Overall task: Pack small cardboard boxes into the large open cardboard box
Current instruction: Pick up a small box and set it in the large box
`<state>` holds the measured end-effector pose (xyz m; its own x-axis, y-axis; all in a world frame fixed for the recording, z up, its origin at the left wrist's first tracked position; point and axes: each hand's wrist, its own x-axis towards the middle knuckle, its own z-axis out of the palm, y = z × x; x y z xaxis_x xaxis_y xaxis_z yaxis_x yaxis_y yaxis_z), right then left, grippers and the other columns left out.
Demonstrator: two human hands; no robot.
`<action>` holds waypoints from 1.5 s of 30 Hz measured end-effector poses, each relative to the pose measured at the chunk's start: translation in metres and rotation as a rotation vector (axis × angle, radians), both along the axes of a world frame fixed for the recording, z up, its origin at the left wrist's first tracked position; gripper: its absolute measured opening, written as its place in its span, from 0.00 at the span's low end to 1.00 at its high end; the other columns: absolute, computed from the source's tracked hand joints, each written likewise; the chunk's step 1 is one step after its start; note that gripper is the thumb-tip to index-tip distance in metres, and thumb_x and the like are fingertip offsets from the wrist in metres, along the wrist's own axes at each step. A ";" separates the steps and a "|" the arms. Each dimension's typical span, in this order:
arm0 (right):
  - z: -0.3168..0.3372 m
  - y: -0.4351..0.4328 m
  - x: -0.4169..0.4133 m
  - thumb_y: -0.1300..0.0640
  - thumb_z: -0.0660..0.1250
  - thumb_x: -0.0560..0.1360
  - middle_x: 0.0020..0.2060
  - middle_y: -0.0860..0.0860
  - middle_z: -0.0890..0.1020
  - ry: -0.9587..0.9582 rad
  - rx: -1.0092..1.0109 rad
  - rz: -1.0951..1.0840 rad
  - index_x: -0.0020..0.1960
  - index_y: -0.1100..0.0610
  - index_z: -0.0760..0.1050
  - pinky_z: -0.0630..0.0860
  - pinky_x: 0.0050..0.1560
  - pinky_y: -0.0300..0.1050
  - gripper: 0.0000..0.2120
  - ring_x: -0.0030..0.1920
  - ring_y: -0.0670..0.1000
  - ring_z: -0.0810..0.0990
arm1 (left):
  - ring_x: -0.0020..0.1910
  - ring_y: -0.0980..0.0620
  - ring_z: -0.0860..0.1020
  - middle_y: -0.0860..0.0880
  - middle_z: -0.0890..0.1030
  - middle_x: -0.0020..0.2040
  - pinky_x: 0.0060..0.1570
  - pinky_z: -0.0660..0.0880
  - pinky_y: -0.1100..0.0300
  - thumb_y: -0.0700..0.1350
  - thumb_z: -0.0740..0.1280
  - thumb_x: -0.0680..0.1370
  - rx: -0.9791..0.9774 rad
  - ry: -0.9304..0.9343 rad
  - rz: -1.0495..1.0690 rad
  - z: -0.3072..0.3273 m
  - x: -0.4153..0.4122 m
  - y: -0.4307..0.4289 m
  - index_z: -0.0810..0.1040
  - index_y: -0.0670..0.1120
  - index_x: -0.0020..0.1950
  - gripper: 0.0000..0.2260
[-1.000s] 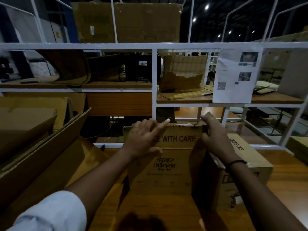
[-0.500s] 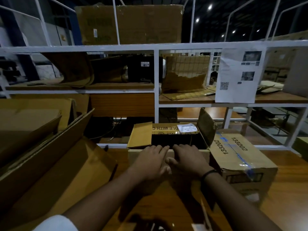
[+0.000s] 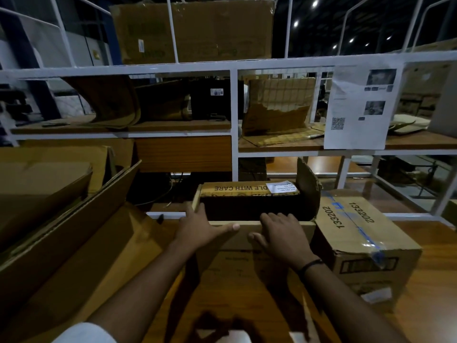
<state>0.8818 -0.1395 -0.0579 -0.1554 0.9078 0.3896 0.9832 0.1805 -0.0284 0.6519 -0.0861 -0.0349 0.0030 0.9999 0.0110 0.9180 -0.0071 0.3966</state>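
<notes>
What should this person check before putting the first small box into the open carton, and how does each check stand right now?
1. Top of the brown open cardboard box open: ok, its far flap is folded back.
2. Its right flap out of the way: not ok, it stands upright.
3. Inside free of clutter: cannot tell, too dark.
4. Hands free: ok, the left hand and the right hand rest on the near rim and hold nothing.
5. Small boxes in reach: cannot tell; only a taped cardboard box marked 133202 stands at the right.
</notes>
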 end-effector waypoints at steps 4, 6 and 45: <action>0.002 0.002 0.002 0.32 0.56 0.80 0.56 0.46 0.79 -0.016 -0.023 0.008 0.65 0.46 0.71 0.70 0.61 0.47 0.22 0.56 0.47 0.76 | 0.74 0.37 0.67 0.41 0.56 0.80 0.62 0.75 0.44 0.83 0.62 0.61 -0.013 0.036 -0.007 0.002 -0.001 -0.003 0.62 0.49 0.80 0.56; 0.006 0.003 0.002 0.32 0.56 0.80 0.57 0.46 0.79 -0.028 -0.056 0.007 0.65 0.46 0.71 0.69 0.61 0.46 0.22 0.56 0.47 0.76 | 0.77 0.34 0.61 0.40 0.55 0.81 0.69 0.68 0.38 0.86 0.53 0.62 0.037 0.196 0.006 0.004 -0.001 -0.003 0.65 0.51 0.79 0.55; 0.049 0.111 0.018 0.23 0.53 0.75 0.83 0.55 0.52 -0.011 -0.271 -0.178 0.84 0.49 0.47 0.39 0.79 0.67 0.47 0.82 0.61 0.46 | 0.34 0.55 0.78 0.53 0.79 0.34 0.38 0.77 0.59 0.83 0.58 0.65 0.263 0.414 -0.327 -0.008 0.008 -0.025 0.78 0.52 0.39 0.35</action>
